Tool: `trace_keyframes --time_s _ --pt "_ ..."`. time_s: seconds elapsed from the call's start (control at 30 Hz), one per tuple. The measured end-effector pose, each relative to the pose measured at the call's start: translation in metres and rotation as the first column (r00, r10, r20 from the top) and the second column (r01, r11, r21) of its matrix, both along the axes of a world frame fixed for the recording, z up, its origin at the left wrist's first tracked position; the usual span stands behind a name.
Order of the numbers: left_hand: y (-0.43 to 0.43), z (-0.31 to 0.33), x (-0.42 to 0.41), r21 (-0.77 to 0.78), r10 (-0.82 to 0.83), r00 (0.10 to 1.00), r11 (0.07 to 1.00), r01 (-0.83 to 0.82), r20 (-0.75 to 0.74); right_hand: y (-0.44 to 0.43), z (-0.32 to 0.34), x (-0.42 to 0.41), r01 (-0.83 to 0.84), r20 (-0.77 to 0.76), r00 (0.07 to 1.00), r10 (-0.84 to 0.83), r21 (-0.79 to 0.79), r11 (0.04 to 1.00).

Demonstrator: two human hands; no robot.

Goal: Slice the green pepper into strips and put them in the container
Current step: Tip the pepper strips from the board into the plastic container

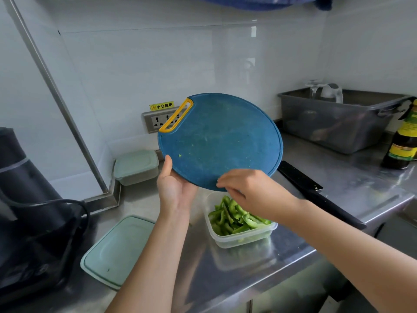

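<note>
On the steel counter (pixel 248 279), just below centre frame, the clear plastic container (pixel 243 239) is heaped with green pepper strips (pixel 234 219). They're glossy, bright green, curled and uneven, lying every which way.

Right above it, at 12 o'clock, hangs a round blue cutting board (pixel 221 141), tilted steeply toward the container. It's matte and scuffed, with a few green specks stuck on, and has a yellow-rimmed handle slot at its 10 o'clock. The left hand (pixel 174 186) grips the board at its 7 o'clock edge, thumb on the face and fingers behind. The right hand (pixel 250 190) is at the board's 6 o'clock edge, fingers loosely bent against it; can't really tell if it's pinching anything.

From the container:
- 8 o'clock: a pale green rectangular lid (pixel 117 249), lying flat
- 10 o'clock: a small lidded box (pixel 136 166) against the wall
- 2 o'clock: a black knife (pixel 316 195), lying flat
- 1 o'clock, further back: a grey translucent tub (pixel 338 123)
- 3 o'clock, far edge: a dark bottle (pixel 404 141) with a yellow label

White tiled wall behind, with a socket (pixel 158 120).
</note>
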State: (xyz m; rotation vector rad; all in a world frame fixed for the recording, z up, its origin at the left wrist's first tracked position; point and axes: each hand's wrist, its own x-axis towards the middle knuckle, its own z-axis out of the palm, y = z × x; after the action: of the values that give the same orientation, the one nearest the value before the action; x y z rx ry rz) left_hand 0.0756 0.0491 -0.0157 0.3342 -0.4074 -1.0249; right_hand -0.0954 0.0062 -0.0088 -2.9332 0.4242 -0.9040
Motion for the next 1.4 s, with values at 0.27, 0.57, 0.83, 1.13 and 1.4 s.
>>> trace_keyframes --time_s 0.27,0.57,0.83,1.13,1.4 --pt "0.004 0.003 0.006 -0.056 0.01 0.999 0.998 -0.013 -0.053 0.012 0.003 -0.018 -0.029 0.044 0.999 0.028 0.024 0.999" --pt "0.001 0.003 0.003 -0.027 0.029 0.999 0.999 -0.03 -0.03 -0.006 0.06 0.067 0.034 0.169 0.983 -0.067 0.188 0.982" --pt "0.004 0.004 0.002 -0.03 0.0 0.999 1.0 0.001 0.05 -0.017 0.061 0.096 0.056 0.114 0.989 -0.093 0.287 0.956" --pt "0.004 0.005 0.0 -0.008 0.014 1.0 1.0 -0.015 -0.013 -0.002 0.058 0.065 0.223 -0.296 0.94 -0.167 0.165 0.961" --pt "0.003 0.006 0.018 -0.029 0.079 0.986 0.996 -0.084 -0.144 0.006 0.025 -0.015 0.33 -0.476 0.851 -0.223 0.153 0.932"
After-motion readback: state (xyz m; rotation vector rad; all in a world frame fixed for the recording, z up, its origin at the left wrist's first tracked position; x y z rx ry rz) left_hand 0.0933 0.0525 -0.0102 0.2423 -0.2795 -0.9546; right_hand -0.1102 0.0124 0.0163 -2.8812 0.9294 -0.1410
